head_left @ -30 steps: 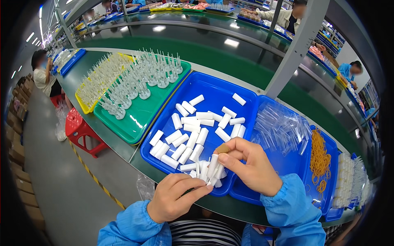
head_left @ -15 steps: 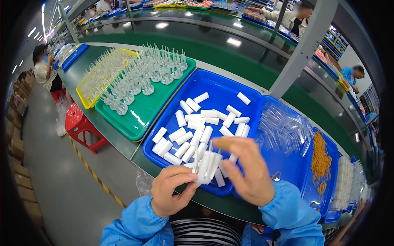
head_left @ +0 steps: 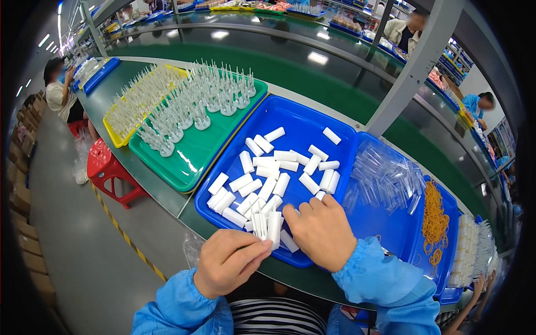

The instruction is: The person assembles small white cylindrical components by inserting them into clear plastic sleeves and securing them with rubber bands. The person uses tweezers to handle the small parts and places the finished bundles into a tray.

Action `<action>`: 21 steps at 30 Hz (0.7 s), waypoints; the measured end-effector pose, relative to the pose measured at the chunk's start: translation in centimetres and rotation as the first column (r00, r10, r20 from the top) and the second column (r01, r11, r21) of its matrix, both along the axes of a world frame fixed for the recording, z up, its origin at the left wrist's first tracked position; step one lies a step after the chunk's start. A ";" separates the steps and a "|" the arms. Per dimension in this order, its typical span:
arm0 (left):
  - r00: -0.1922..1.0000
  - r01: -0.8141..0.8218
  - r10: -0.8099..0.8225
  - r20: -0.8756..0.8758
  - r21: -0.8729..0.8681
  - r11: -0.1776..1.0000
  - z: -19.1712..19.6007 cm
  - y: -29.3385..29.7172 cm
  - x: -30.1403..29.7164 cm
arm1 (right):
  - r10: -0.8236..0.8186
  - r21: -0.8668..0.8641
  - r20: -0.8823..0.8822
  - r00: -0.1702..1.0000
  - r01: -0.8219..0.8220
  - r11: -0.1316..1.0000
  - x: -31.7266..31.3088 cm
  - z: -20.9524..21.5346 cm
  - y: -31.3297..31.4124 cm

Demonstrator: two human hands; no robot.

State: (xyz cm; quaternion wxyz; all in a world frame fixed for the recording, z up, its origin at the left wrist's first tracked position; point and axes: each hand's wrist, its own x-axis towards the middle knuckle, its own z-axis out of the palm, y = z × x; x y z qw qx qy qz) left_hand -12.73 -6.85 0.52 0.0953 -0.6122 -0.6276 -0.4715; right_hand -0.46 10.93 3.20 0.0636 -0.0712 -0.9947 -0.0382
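My left hand (head_left: 231, 262) is closed, pinching a pronged plastic piece (head_left: 259, 222) by its base near the front edge of the blue tray (head_left: 310, 116). Thin pale prongs point up from it, and a white cylinder (head_left: 274, 230) stands upright at its right side. My fingers cover the base. To the right, my right hand (head_left: 324, 234) reaches down into the tray with its fingers curled. Its fingertips and anything between them are hidden behind the hand. Many loose white cylinders (head_left: 241, 182) lie around both hands in the tray.
To the left, a green tray (head_left: 184, 167) and a yellow tray (head_left: 118, 139) hold upright pronged pieces. On the right are clear tubes (head_left: 385, 173), orange rubber bands (head_left: 435, 215) and white parts (head_left: 466, 251). A metal post (head_left: 413, 72) rises behind the trays. A red stool (head_left: 114, 176) stands left.
My right hand has moved from beside the pronged piece down into the tray, its fingers curling. My left hand has shifted slightly left, and the piece now shows more of its thin prongs.
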 end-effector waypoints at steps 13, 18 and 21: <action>0.964 0.190 -0.214 -0.155 -0.153 0.970 0.7 -0.1 0.7 | -0.364 -0.997 -0.075 0.928 -0.077 0.009 1.5 3.9 0.3; 0.963 0.191 -0.216 -0.162 -0.155 0.969 0.9 1.1 1.3 | -0.142 -0.833 -0.178 0.974 -0.072 0.548 3.0 4.9 -1.1; 0.962 0.192 -0.218 -0.166 -0.161 0.968 0.8 1.1 1.7 | -0.070 -0.792 -0.185 0.980 -0.107 0.601 3.3 5.1 -0.8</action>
